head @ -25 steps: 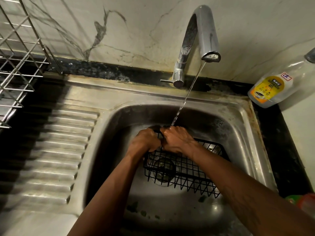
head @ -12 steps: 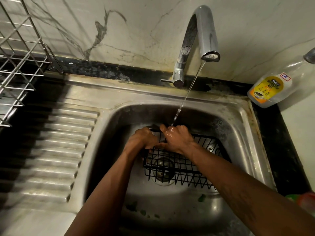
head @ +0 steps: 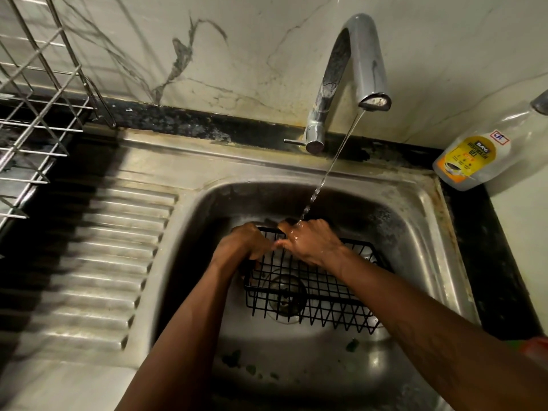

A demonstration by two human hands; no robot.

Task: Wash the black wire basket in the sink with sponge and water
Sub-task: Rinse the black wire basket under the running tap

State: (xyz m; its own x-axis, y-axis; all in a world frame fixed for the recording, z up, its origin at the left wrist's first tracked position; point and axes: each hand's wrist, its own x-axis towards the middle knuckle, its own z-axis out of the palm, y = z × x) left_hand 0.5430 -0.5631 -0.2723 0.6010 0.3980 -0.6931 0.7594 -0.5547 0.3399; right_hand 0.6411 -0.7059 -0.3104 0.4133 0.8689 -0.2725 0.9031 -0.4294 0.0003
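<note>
Black wire basket tipped nearer; left hand and right hand grip its rim; sponge hidden.

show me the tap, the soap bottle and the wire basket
tap (head: 366,54), head view, top of the curved spout
soap bottle (head: 470,157), head view, yellow label on its front
wire basket (head: 326,295), head view, black mesh floor beside the drain
</note>
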